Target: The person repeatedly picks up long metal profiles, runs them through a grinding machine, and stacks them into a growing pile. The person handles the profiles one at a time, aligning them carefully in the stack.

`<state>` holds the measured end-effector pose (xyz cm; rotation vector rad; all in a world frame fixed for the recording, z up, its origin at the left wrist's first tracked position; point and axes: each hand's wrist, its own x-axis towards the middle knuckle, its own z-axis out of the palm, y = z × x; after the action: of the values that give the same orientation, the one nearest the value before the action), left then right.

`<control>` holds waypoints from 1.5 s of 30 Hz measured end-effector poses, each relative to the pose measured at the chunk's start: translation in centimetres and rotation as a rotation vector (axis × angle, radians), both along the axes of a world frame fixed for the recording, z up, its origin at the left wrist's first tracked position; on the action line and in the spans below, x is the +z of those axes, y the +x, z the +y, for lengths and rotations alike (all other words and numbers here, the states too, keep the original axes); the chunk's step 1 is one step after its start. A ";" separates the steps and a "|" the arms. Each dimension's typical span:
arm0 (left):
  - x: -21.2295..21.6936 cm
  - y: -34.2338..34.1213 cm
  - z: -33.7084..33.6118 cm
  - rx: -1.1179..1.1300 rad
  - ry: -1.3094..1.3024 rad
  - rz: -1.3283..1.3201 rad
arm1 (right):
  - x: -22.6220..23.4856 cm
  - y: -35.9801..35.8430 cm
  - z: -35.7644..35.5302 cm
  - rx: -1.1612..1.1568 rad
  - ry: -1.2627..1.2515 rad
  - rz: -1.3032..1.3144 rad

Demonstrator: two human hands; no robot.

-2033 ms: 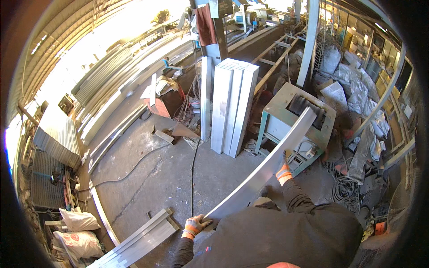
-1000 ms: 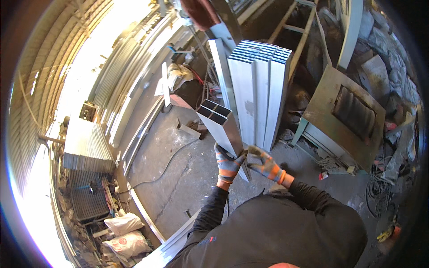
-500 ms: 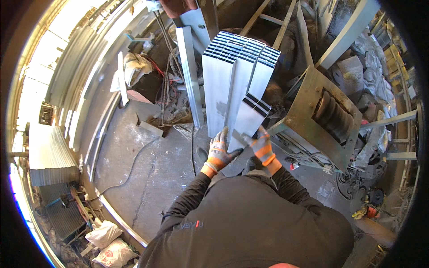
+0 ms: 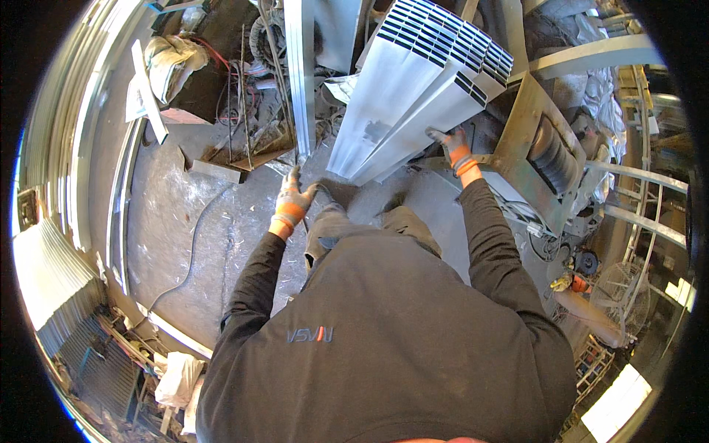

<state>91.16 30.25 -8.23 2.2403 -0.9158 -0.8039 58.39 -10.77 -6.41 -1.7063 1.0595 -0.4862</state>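
A bundle of silvery metal tubes (image 4: 395, 77) stands on end in front of me, leaning, with rows of rectangular openings at its upper end. Against its near right side rests one more tube (image 4: 436, 117), its open end a little lower than the others. My right hand (image 4: 456, 150), in a grey and orange work glove, is at this tube's right side with the fingers stretched out; they seem to touch its face. Left of the bundle, my left hand (image 4: 292, 201) hovers over the floor in a matching glove, fingers apart and holding nothing.
An upright metal profile (image 4: 299, 81) stands left of the bundle. To the right is a metal-framed machine (image 4: 528, 148) with a dark ribbed roll. A cable (image 4: 193, 251) crosses the floor at left. Corrugated sheets (image 4: 55, 273) are stacked far left, and a fan (image 4: 620, 295) stands at right.
The single tube, earlier between both hands and apart from the bundle, now lies against it. My left hand has let go and moved left; my right hand has moved up and right.
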 end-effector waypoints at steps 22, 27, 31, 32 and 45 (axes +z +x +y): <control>6.8 -11.4 -14.5 -0.045 -0.155 0.033 | -9.6 0.5 -7.3 -0.092 0.188 -0.123; 7.8 -10.6 -16.4 -0.055 -0.161 0.019 | -5.6 1.6 -3.4 -0.185 -0.003 0.262; 7.4 -9.2 -18.2 -0.046 -0.162 0.127 | -3.6 1.6 -1.1 -0.245 -0.204 0.284; 7.3 -8.6 -18.8 -0.046 -0.175 0.132 | -3.4 1.3 -0.8 -0.280 -0.205 0.366; 5.8 3.4 -36.8 0.023 -0.382 0.420 | -12.8 0.2 -3.0 -0.145 0.060 0.207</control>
<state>94.57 -6.51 -2.39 1.6672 -0.7611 -0.9514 58.58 -13.74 -19.21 -1.6596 1.3409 -0.3703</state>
